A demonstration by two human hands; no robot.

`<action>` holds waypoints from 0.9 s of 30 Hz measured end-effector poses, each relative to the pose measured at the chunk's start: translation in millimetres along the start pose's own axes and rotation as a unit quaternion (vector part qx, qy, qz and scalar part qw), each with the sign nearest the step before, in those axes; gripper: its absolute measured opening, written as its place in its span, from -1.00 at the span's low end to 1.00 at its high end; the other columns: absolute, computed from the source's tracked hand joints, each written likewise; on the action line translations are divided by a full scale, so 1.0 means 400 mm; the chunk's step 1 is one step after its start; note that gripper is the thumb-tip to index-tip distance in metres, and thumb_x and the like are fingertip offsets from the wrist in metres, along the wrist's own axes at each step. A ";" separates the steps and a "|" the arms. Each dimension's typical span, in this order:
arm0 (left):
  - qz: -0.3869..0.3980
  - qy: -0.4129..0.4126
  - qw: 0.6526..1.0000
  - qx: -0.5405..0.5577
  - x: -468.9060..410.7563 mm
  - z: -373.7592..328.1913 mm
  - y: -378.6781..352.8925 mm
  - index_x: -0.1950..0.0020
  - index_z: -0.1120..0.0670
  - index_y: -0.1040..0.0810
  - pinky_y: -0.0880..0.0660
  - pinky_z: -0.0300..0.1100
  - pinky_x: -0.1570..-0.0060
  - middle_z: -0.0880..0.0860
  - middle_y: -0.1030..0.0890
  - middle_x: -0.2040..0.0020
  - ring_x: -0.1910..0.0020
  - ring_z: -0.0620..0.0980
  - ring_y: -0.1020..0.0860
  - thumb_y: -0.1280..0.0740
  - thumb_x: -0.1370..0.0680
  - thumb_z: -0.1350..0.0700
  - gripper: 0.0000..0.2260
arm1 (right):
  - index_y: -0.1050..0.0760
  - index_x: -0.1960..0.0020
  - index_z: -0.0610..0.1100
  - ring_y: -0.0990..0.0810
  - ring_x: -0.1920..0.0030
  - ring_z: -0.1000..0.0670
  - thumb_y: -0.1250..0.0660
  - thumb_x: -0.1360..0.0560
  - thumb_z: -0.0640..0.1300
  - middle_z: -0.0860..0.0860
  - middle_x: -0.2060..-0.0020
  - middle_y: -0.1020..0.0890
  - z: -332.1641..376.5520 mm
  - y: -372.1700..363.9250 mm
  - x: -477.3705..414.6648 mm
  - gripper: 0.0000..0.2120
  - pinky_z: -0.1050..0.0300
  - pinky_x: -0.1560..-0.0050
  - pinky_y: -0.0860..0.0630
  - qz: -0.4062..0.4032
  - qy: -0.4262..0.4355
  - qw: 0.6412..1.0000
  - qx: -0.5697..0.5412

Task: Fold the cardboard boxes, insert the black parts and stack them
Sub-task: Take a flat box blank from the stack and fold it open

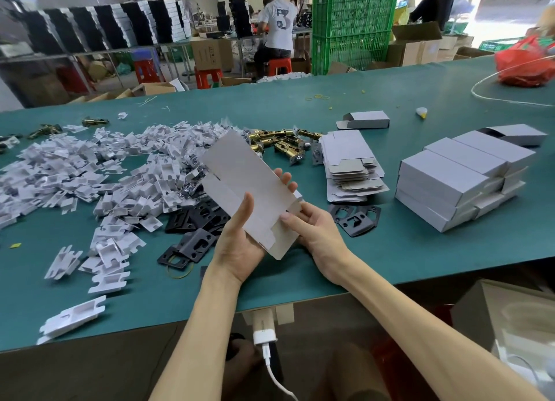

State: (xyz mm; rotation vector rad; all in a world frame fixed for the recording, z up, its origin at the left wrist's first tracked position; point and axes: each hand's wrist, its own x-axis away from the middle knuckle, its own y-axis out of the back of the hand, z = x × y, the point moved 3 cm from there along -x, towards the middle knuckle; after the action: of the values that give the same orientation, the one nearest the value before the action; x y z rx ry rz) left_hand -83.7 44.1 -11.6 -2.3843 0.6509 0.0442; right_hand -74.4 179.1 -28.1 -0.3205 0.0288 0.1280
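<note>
One unfolded cardboard box [249, 190] is held tilted above the green worktop [390, 250]. The left hand [240, 244] cradles it from beneath, thumb laid on its face and fingertips curling over the far edge. The right hand [312, 229] pinches the flap at its near end. Black parts [195, 220] lie on the worktop just below. Flat blanks [351, 166] are piled to the right, and folded boxes [462, 178] are stacked further right.
</note>
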 end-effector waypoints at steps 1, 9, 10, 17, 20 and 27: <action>0.006 0.006 1.000 -0.002 -0.001 0.003 0.002 -0.66 0.20 -0.16 -0.14 0.18 -0.61 0.19 -0.31 -0.57 -0.63 0.21 -0.18 -0.38 -0.62 -0.10 -0.26 | -0.53 -0.29 -0.31 -0.63 -0.13 -0.14 -0.39 -0.57 -0.27 -0.24 -0.18 -0.67 0.000 0.000 0.000 -0.69 -0.15 -0.30 -0.49 -0.003 -0.002 1.000 -0.005; -0.010 0.029 0.999 0.022 -0.002 0.010 0.020 -0.65 0.21 -0.19 -0.16 0.25 -0.59 0.18 -0.44 -0.43 -0.48 0.18 -0.41 -0.29 -0.65 -0.17 -0.29 | -0.54 -0.25 -0.29 -0.63 -0.07 -0.08 -0.31 -0.58 -0.35 -0.17 -0.15 -0.69 -0.002 0.000 -0.004 -0.75 -0.08 -0.21 -0.49 -0.001 -0.022 1.000 0.017; -0.013 0.028 0.999 0.021 -0.003 0.010 0.017 -0.66 0.21 -0.17 -0.13 0.26 -0.60 0.18 -0.44 -0.44 -0.49 0.18 -0.39 -0.25 -0.65 -0.18 -0.29 | -0.54 -0.25 -0.29 -0.62 -0.07 -0.09 -0.31 -0.58 -0.35 -0.17 -0.14 -0.69 -0.002 0.000 -0.004 -0.75 -0.08 -0.22 -0.48 -0.002 -0.022 1.000 0.017; -0.046 0.012 0.999 0.023 -0.010 0.008 0.019 -0.62 0.21 -0.28 -0.35 0.17 -0.51 0.26 -0.35 -0.58 -0.59 0.23 -0.30 -0.08 -0.64 -0.31 -0.26 | -0.57 -0.27 -0.25 -0.64 -0.06 -0.04 -0.38 -0.57 -0.23 -0.11 -0.10 -0.71 0.003 0.003 0.000 -0.72 0.00 -0.16 -0.52 -0.004 -0.018 1.000 -0.017; -0.061 0.020 0.997 0.043 -0.014 0.010 0.028 -0.60 0.25 -0.30 -0.42 0.13 -0.46 0.28 -0.37 -0.56 -0.57 0.23 -0.33 -0.02 -0.68 -0.30 -0.27 | -0.59 -0.22 -0.26 -0.60 -0.05 -0.08 -0.35 -0.58 -0.27 -0.12 -0.06 -0.69 0.000 0.005 -0.001 -0.77 -0.05 -0.15 -0.47 -0.006 -0.020 1.000 -0.016; -0.057 0.024 0.994 0.085 -0.013 0.012 0.029 -0.58 0.20 -0.37 -0.29 0.16 -0.54 0.21 -0.38 -0.58 -0.57 0.18 -0.34 -0.04 -0.68 -0.35 -0.27 | -0.56 -0.26 -0.31 -0.61 -0.08 -0.10 -0.30 -0.58 -0.37 -0.15 -0.08 -0.68 0.003 0.005 0.001 -0.73 -0.12 -0.23 -0.51 -0.001 -0.014 1.000 -0.009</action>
State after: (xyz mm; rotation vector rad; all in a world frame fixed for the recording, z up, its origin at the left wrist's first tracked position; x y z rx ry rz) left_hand -93.2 41.6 -21.3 -2.2581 0.5184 -0.1148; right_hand -74.1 181.3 -27.7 -0.3367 -0.0003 0.1315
